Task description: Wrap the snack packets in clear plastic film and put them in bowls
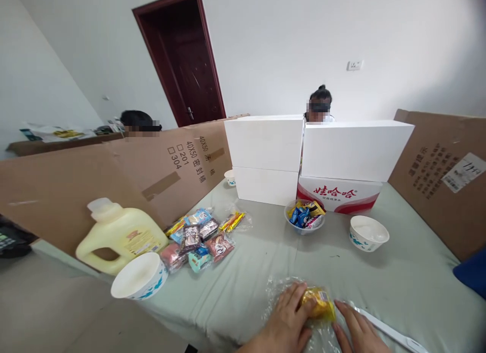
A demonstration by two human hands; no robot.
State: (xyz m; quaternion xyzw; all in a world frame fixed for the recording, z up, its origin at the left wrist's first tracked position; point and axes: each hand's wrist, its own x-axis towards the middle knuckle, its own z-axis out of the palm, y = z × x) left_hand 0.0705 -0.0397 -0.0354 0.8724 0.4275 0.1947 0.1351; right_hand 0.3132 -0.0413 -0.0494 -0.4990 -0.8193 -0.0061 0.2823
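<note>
At the table's near edge, a shiny yellow snack packet point(320, 303) lies on a sheet of clear plastic film point(276, 288). My left hand point(287, 317) is closed on the packet's left end, with the thumb along its near side and the fingers over the film. My right hand point(359, 330) is at the packet's right end, fingers stretched out and fingertips by its edge; I cannot tell whether they touch it. Beside that hand lies a long, thin white plastic tool point(391, 333), partly hidden by the fingers.
Wrapped snacks point(197, 239), a pale yellow jug point(121, 236) and a white paper bowl point(140, 277) are left. Ahead stand a bowl of sweets point(305, 219), another paper bowl point(369, 234) and white boxes point(266, 145). Cardboard panels point(125, 176) flank the table; two people sit beyond.
</note>
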